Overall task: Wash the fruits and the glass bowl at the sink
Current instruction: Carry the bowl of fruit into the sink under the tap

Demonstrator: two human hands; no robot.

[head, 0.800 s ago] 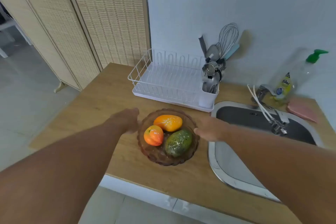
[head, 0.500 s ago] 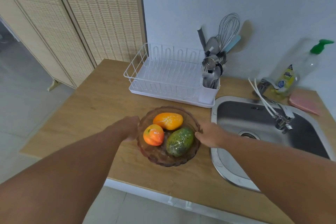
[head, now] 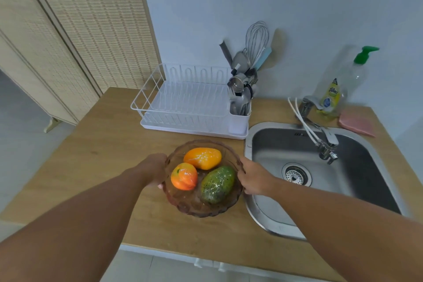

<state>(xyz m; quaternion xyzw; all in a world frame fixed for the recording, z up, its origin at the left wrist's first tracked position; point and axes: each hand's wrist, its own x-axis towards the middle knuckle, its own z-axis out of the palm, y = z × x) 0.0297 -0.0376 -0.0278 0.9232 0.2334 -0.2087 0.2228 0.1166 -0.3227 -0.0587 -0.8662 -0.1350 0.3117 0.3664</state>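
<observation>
Both bare arms reached forward over the counter, nearly straight, converging toward the glass bowl (head: 183, 201). The left hand (head: 153, 171) curled round the bowl's left rim, a fingertip showing beneath the edge. The right hand (head: 253, 178) gripped the right rim, knuckles up, its fingers wrapped over the edge.

Tinted ribbed glass bowl (head: 203, 207), matt wooden counter (head: 96, 144), shiny steel sink (head: 297, 153), white wire rack (head: 183, 98)
</observation>
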